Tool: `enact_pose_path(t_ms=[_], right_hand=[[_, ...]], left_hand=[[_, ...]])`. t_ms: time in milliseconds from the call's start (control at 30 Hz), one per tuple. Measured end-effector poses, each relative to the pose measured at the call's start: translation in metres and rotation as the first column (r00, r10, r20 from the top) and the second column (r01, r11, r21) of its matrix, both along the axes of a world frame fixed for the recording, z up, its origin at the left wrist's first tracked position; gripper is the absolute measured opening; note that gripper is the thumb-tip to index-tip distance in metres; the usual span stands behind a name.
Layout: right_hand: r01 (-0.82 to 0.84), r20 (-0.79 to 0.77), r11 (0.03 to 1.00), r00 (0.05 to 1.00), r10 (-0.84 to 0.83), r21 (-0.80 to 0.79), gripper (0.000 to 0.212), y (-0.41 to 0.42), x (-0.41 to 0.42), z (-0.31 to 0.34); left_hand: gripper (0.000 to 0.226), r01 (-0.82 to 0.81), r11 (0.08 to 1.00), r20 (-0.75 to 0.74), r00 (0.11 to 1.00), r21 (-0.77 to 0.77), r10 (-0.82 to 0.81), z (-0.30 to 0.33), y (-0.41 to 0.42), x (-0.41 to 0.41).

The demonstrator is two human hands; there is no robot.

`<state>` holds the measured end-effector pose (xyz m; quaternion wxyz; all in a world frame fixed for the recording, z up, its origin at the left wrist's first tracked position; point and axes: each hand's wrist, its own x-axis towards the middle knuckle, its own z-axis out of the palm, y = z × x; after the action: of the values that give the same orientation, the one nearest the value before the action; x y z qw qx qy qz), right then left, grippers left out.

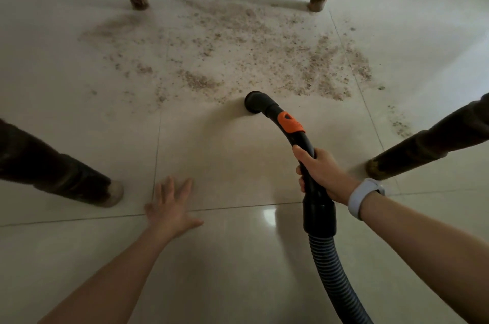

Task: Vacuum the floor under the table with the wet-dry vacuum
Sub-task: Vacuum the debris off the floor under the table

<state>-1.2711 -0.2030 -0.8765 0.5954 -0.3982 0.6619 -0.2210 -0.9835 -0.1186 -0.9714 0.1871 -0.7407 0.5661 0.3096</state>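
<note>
Pale glossy tiles make up the floor (79, 257) we lean over, with four dark wooden table legs (60, 173) around us and a wide scatter of brown grit (238, 54) lying between the two far legs and our reach. Our black vacuum hose (333, 265) runs up from the lower right, its long axis pointing away from us toward the grit, and its curved handle with an orange slider (289, 122) bends left so the round nozzle (254, 105) meets the tile just at the near edge of the grit. Our right hand (322, 173), a white band (362, 196) on its wrist, wraps around the handle, while our left hand (172, 207) lies flat with fingers spread on the tile.
</note>
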Motion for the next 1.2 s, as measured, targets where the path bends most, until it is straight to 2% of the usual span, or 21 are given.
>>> enact_pose_path(t_ms=[133, 500, 767, 933, 1200], right_hand=[[-0.06, -0.027, 0.998, 0.998, 0.06, -0.02, 0.023, -0.001, 0.028, 0.0], [-0.132, -0.002, 0.991, 0.991, 0.132, -0.024, 0.023, -0.013, 0.074, -0.001], [-0.357, -0.16, 0.932, 0.925, 0.343, -0.064, 0.018, -0.01, 0.1, 0.0], [-0.329, -0.217, 0.942, 0.926, 0.307, -0.068, 0.023, -0.013, 0.092, 0.006], [-0.32, -0.143, 0.947, 0.938, 0.316, -0.011, 0.024, -0.028, 0.104, 0.018]], left_hand=[[0.109, -0.087, 0.996, -0.004, 0.996, -0.01, 0.087, -0.002, 0.011, 0.01], [0.112, -0.099, 0.995, -0.041, 0.994, 0.017, 0.1, 0.0, 0.01, 0.015], [0.113, -0.096, 0.995, -0.046, 0.994, 0.017, 0.096, 0.0, 0.011, 0.016], [0.113, -0.089, 0.996, -0.034, 0.995, 0.008, 0.089, 0.0, 0.011, 0.016], [0.113, -0.033, 0.999, -0.032, 0.999, 0.027, 0.034, 0.0, 0.012, 0.022]])
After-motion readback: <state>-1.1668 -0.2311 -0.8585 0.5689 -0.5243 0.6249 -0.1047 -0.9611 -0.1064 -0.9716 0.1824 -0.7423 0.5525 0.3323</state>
